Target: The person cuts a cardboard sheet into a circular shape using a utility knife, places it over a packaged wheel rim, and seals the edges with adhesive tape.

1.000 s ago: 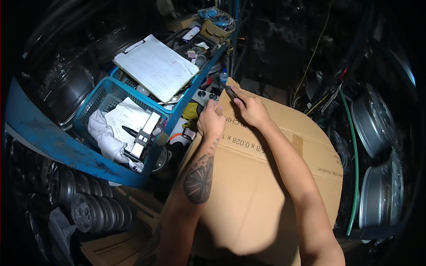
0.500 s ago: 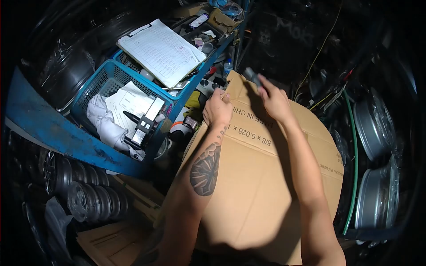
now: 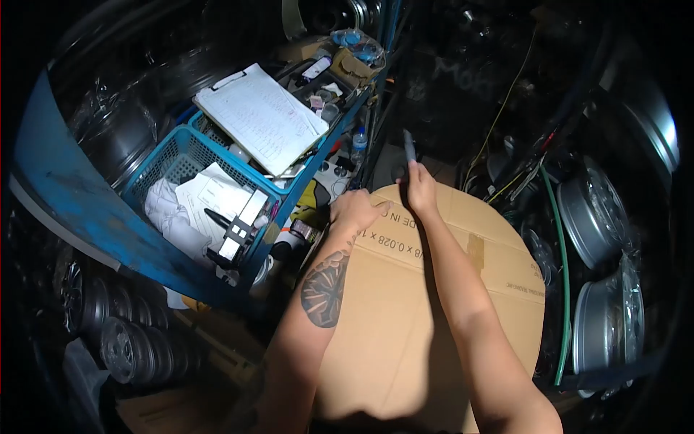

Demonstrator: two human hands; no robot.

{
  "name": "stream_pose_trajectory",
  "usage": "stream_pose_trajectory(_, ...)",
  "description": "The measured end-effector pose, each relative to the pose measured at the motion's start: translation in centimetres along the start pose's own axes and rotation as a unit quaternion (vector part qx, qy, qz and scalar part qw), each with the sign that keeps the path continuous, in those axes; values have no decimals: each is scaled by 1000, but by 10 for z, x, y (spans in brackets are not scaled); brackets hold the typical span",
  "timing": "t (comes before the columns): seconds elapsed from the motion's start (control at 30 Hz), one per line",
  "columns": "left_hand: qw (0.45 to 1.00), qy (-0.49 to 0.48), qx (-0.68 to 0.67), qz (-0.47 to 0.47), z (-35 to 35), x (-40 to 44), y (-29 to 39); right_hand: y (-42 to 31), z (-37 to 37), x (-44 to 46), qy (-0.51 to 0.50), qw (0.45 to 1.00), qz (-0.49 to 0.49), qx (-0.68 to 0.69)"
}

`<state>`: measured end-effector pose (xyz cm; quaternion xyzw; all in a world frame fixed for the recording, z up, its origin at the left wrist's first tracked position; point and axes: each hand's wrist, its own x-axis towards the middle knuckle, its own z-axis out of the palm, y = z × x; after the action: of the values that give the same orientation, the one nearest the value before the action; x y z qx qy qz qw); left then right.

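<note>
The cardboard (image 3: 387,325) is seen at centre, its far-left edge met by the curled left hand (image 3: 357,212) (whether it is pinched cannot be told). A grey tool (image 3: 409,146) is gripped in the right hand (image 3: 421,192); the left hand is best placed clear of its tip.

Worn on the head, facing forward and steeply down, as a single view. Set near and above the cardboard (image 3: 390,311) toward five o'clock. Spread wide enough to reach the clipboard (image 3: 264,116) at eleven o'clock and a silver wheel (image 3: 589,220) at three, darkened around the edges.
</note>
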<state>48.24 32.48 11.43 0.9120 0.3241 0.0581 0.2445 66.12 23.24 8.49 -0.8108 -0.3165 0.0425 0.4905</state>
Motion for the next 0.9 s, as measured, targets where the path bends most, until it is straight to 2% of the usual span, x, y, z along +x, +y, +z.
stream_pose_trajectory(0.03,1000,-6,6,12,0,7,-4,-1,-6,-7,21,994,7,110)
stream_pose_trajectory(0.07,999,-18,11,24,4,10,-8,1,-11,-22,62,986,-25,156)
stream_pose_trajectory(0.13,999,-38,-14,29,12,22,-19,11,-29,-55,38,973,22,226)
stream_pose_trajectory(0.2,997,-49,-54,37,24,27,-31,12,-56,-104,-44,970,-51,234)
stream_pose_trajectory(0.27,997,-43,-38,60,20,29,-34,-4,-83,-168,-93,957,23,272)
stream_pose_trajectory(0.33,995,-57,-41,76,17,28,-37,-5,-114,-225,-109,959,42,257)
stream_pose_trajectory(0.4,994,-58,-37,82,24,38,-45,-19,-153,-285,-119,975,80,167)
stream_pose_trajectory(0.47,988,-81,-100,88,20,38,-51,-57,-181,-344,-96,972,164,137)
stream_pose_trajectory(0.5,984,-105,-109,91,18,41,-53,-75,-193,-369,-120,963,235,59)
stream_pose_trajectory(0.57,979,-144,-119,79,5,44,-63,-75,-195,-413,-108,971,213,-23)
stream_pose_trajectory(0.6,977,-164,-120,69,1,44,-64,-71,-186,-432,-63,989,129,-21)
stream_pose_trajectory(0.67,974,-188,-101,74,-7,45,-64,-67,-178,-438,-56,988,-2,-145)
stream_pose_trajectory(0.73,974,-196,-62,93,-12,43,-68,-68,-188,-430,-38,995,53,-80)
stream_pose_trajectory(0.77,967,-236,-89,44,-7,48,-78,-63,-193,-430,-53,995,40,-75)
stream_pose_trajectory(0.9,972,-218,-86,-4,-20,13,-79,-42,-218,-420,-90,992,-33,-83)
